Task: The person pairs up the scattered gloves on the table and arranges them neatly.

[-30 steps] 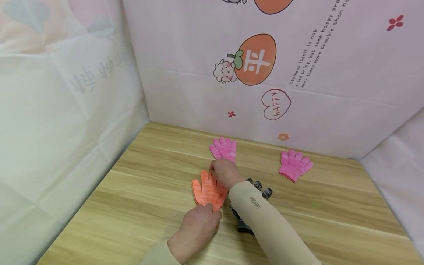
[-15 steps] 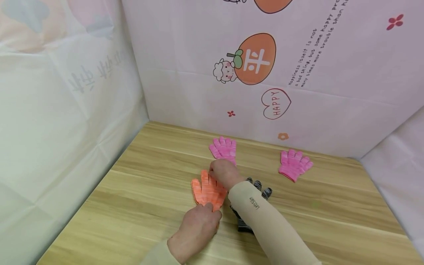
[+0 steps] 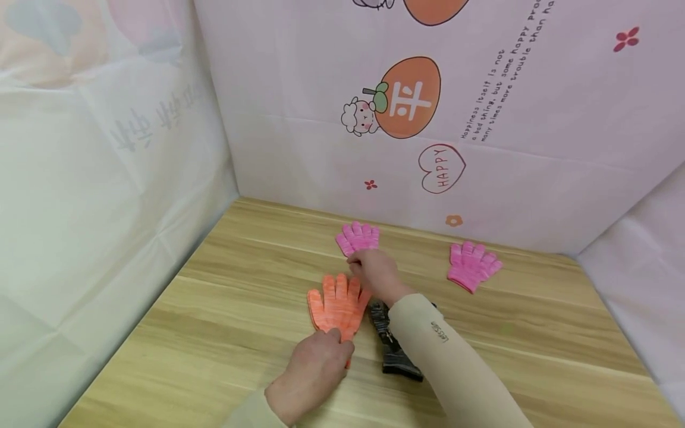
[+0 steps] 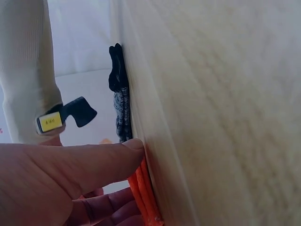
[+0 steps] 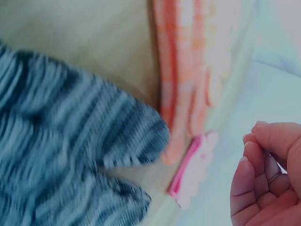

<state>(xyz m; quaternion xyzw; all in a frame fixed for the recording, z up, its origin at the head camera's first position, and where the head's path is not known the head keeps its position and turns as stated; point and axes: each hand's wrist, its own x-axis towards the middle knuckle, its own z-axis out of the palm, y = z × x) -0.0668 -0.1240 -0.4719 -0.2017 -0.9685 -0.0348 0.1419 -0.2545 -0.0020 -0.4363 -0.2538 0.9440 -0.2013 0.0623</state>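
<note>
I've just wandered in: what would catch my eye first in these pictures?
Probably the bright orange knitted glove, lying flat near the middle of the wood-grain tabletop, with the person's left hand at its cuff. Next come a pink knitted glove just beyond the right hand and another pink knitted glove farther right. On the pale sheet behind, a large orange fruit print stands out.

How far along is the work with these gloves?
The orange glove looks mostly done: it lies flat and spread out. In hand is its near end, pinched by the left hand; the right hand is by its far end, seemingly holding nothing. Probably left are the pink gloves, lying apart from each other, and the dark glove beside the orange one.
</note>
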